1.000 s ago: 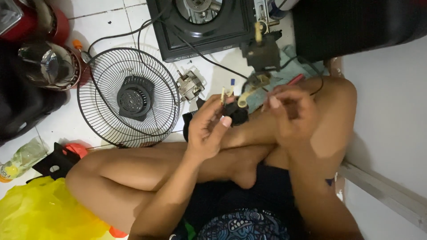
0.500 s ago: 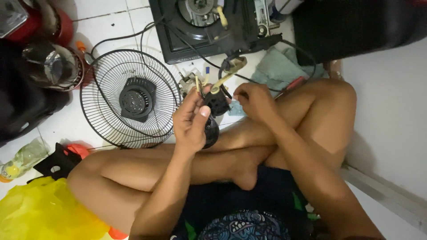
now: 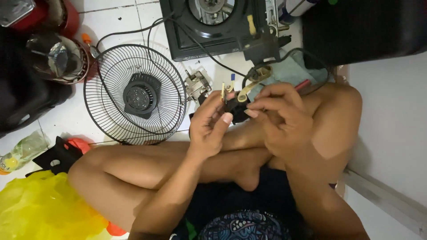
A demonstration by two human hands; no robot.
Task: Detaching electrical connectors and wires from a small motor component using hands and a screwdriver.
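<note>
Switch part (image 3: 235,106), small and black with thin wires, sits pinched between left hand (image 3: 211,122) and right hand (image 3: 278,113), just right of the fan guard (image 3: 135,94). It looks light and stiff; the wires seem fragile, so holding the body is safer.

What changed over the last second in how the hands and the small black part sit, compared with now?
Both hands came together at the knee: the left hand and right hand now both hold the small black part with its wired terminals, the right fingertips pinching it. A second ago the hands were apart. The fan grille, stove and yellow bag lie as before.
</note>
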